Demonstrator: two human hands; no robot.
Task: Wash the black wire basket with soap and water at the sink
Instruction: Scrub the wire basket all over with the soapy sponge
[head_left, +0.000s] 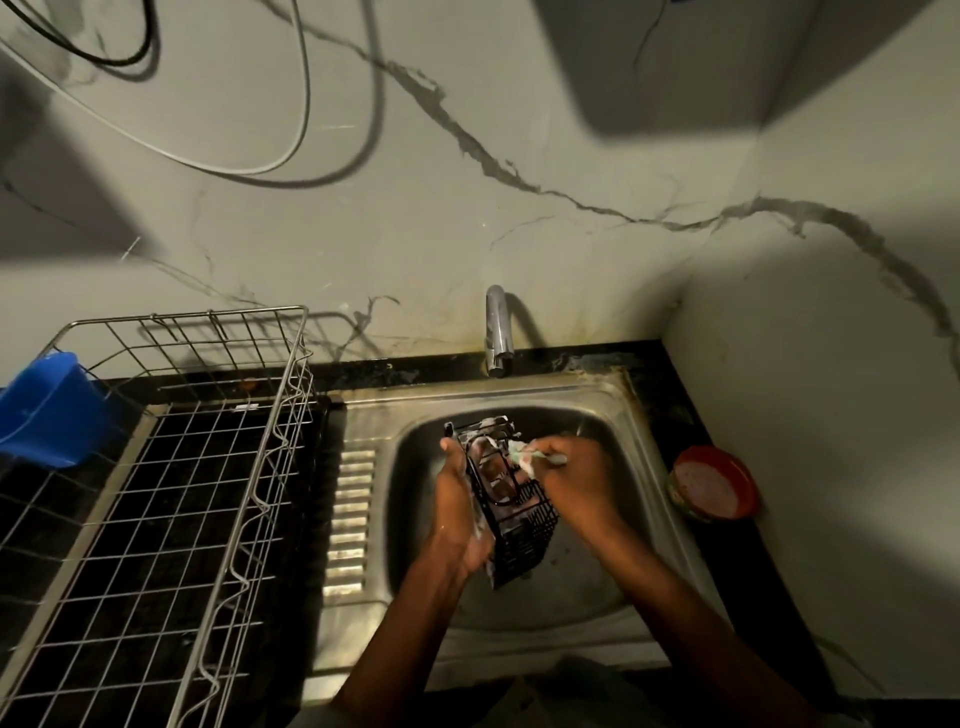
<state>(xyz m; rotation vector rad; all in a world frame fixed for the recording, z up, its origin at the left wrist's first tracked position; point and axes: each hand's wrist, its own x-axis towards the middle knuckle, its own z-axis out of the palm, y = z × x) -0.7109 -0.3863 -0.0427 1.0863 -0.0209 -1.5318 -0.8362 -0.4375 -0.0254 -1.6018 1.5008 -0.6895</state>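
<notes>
My black counter (670, 410) carries the steel sink (618, 400) at its middle. At nine o'clock of the sink a wire rack (244, 499) sits, a blue tub (49, 410) inside. At three o'clock rests a red bowl (714, 483).

My left hand (460, 512) hides the near side of the black wire basket (511, 512). The pale scrubber (527, 457) in my right hand (576, 475) is too blurred to identify, perhaps a sponge. The drying rack (171, 493) runs off the frame's left edge.
</notes>
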